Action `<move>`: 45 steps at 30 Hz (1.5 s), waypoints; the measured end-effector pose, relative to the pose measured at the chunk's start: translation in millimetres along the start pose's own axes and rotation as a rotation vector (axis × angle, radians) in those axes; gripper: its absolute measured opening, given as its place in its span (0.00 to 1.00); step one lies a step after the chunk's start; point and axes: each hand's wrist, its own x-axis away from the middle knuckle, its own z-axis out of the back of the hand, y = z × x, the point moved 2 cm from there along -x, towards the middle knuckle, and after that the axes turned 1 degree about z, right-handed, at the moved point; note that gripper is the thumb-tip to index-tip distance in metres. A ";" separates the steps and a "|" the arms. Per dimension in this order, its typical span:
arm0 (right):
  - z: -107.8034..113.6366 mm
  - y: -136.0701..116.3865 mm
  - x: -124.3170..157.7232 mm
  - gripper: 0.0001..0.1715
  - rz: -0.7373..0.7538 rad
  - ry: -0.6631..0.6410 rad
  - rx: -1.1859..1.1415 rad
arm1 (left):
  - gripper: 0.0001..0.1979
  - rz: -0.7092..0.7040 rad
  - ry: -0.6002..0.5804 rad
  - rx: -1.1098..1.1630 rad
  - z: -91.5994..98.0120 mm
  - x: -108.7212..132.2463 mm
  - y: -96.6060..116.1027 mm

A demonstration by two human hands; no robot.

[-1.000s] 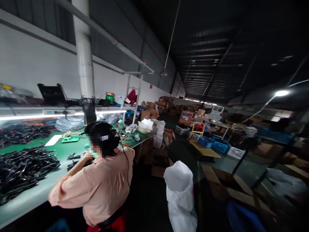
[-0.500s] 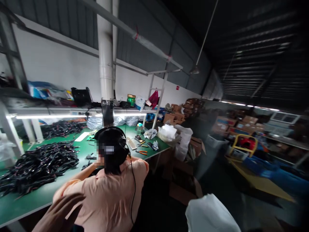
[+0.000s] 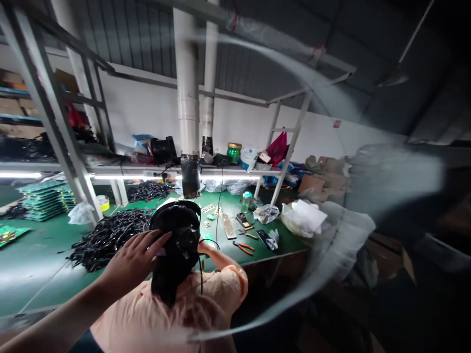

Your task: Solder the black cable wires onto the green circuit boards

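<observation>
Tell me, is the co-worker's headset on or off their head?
On: the headset sits there, its black band arching over the hair.

A black headset (image 3: pixel 175 205) is worn on a co-worker's head (image 3: pixel 165 269), seen from behind. Its slim, curved band arches over the head's top edge and comes down at both sides. Toward the right edge of the back of the head sits a dark, glossy part (image 3: pixel 187 240), its details too dim to make out. A thin black cable (image 3: pixel 201 282) runs down below the right side, straight and loose.
</observation>
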 end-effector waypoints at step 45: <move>31.2 -112.9 -289.9 0.28 0.104 0.429 0.088 | 0.13 -0.083 0.121 0.287 12.8 -20.8 -0.7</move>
